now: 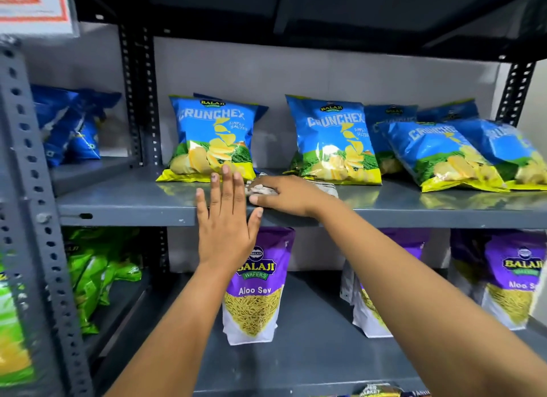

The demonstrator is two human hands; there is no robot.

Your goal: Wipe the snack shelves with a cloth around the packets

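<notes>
Right hand (291, 194) presses the cloth (266, 186) flat on the shelf (124, 201), fingers curled over it. Left hand (226, 219), open and empty, is just left of the cloth; the nearest packet (211, 139) stands directly behind it.

bare shelf front (124, 202) passable; chip packets (211, 139) blocking rear

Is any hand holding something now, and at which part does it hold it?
The right hand presses a crumpled cloth onto the shelf, covering its left part; the exact grip is hidden. The left hand is open and holds nothing.
</notes>
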